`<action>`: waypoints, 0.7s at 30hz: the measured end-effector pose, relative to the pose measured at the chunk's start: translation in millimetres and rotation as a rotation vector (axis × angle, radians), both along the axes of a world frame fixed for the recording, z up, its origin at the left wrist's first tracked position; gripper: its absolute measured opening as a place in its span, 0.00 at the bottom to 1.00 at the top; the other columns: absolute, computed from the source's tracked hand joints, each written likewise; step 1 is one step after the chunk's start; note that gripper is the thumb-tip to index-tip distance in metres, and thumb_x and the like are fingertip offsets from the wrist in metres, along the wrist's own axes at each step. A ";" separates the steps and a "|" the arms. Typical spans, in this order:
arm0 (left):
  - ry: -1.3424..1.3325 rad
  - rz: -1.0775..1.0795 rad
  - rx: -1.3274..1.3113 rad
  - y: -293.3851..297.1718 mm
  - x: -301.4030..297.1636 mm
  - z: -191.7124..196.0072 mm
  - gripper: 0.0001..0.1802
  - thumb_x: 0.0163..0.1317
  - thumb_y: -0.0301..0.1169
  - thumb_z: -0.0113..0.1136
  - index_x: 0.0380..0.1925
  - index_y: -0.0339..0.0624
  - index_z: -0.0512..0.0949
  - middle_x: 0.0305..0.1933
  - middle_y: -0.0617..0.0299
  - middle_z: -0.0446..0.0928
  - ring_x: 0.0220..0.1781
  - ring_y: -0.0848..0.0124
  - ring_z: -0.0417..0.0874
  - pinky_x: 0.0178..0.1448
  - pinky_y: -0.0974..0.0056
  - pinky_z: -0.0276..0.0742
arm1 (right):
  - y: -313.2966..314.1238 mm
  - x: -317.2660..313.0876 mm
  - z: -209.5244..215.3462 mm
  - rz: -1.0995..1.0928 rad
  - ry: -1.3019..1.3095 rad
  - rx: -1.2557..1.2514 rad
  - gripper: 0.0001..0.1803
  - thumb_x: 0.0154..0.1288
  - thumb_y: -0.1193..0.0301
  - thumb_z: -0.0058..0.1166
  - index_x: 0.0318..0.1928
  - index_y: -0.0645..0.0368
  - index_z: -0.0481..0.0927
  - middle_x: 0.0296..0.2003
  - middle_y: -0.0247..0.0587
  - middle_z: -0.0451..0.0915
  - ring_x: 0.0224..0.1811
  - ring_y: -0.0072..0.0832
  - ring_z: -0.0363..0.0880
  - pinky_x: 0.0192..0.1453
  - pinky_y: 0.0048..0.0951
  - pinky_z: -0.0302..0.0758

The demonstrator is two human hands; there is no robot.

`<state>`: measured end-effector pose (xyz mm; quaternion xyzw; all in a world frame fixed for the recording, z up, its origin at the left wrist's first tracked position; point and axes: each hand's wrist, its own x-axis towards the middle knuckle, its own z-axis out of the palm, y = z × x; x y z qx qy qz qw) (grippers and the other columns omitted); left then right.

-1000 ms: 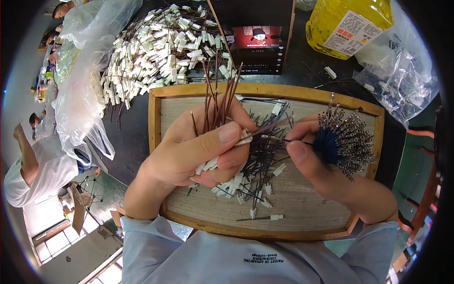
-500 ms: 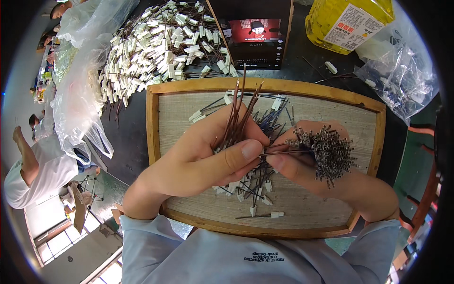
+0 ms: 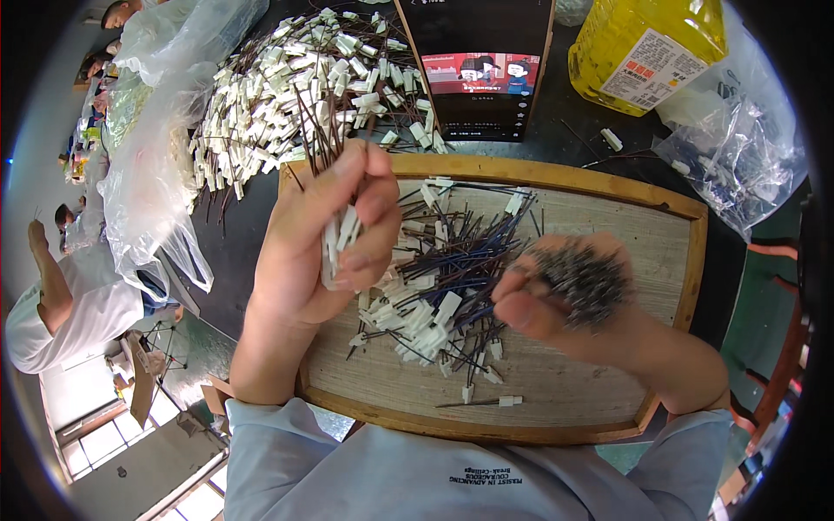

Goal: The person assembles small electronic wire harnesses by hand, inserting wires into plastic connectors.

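My left hand (image 3: pixel 300 247) is raised over the left side of a wood-rimmed tray (image 3: pixel 521 170). Its fingers close round several thin brown wires (image 3: pixel 318 130), which stick up above the fist, and white plastic connectors (image 3: pixel 343 233) show between the fingers. Over the tray's right side, my right hand (image 3: pixel 621 343) grips a thick bundle of dark wires (image 3: pixel 580 280), its many tips smeared by motion. The right thumb and forefinger are slightly apart. Between the hands lies a loose heap of dark wires with white connectors (image 3: pixel 452 269). A single connector wire (image 3: pixel 508 401) rests near the tray's front edge.
Behind the tray at left is a large pile of white-connector wires (image 3: pixel 269 113). A phone (image 3: pixel 482 108) playing a video stands at the back, beside a jug of yellow liquid (image 3: pixel 638 56). Clear plastic bags (image 3: pixel 143 174) flank the table. Another person (image 3: pixel 74 295) sits at far left.
My left hand has drawn away from the right, up and to the left, with its wires. The right hand stays near its place with the bundle. More of the tray heap shows.
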<state>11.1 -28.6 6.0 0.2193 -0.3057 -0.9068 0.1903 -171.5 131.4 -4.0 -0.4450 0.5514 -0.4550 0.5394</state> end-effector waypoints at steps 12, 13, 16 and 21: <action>-0.138 -0.077 0.123 21.7 -19.9 7.4 0.15 0.73 0.46 0.29 0.33 0.51 0.60 0.20 0.62 0.65 0.07 0.78 0.61 0.06 0.76 0.59 | 0.7 6.7 2.1 -0.235 -0.128 0.107 0.12 0.65 0.71 0.52 0.46 0.63 0.70 0.34 0.42 0.77 0.38 0.23 0.76 0.42 0.25 0.72; -0.137 -0.079 0.125 23.1 -19.6 7.4 0.15 0.73 0.46 0.29 0.33 0.51 0.60 0.20 0.62 0.65 0.07 0.78 0.61 0.06 0.76 0.59 | 0.7 5.9 3.2 -0.237 -0.127 0.108 0.12 0.65 0.71 0.52 0.46 0.63 0.70 0.34 0.42 0.77 0.38 0.23 0.76 0.42 0.25 0.72; -0.075 -0.152 0.093 24.7 -17.1 8.3 0.15 0.73 0.46 0.29 0.33 0.51 0.60 0.16 0.64 0.61 0.07 0.80 0.57 0.07 0.77 0.49 | 0.2 4.8 4.0 -0.170 0.039 0.043 0.12 0.64 0.72 0.53 0.46 0.63 0.71 0.35 0.41 0.78 0.38 0.23 0.77 0.43 0.25 0.72; -0.120 -0.231 -0.165 25.9 -15.3 13.5 0.17 0.70 0.45 0.44 0.32 0.42 0.64 0.15 0.64 0.63 0.10 0.81 0.58 0.12 0.76 0.50 | 2.5 3.3 1.8 -0.137 0.212 -0.181 0.10 0.58 0.72 0.61 0.37 0.62 0.76 0.28 0.36 0.80 0.28 0.20 0.78 0.33 0.22 0.73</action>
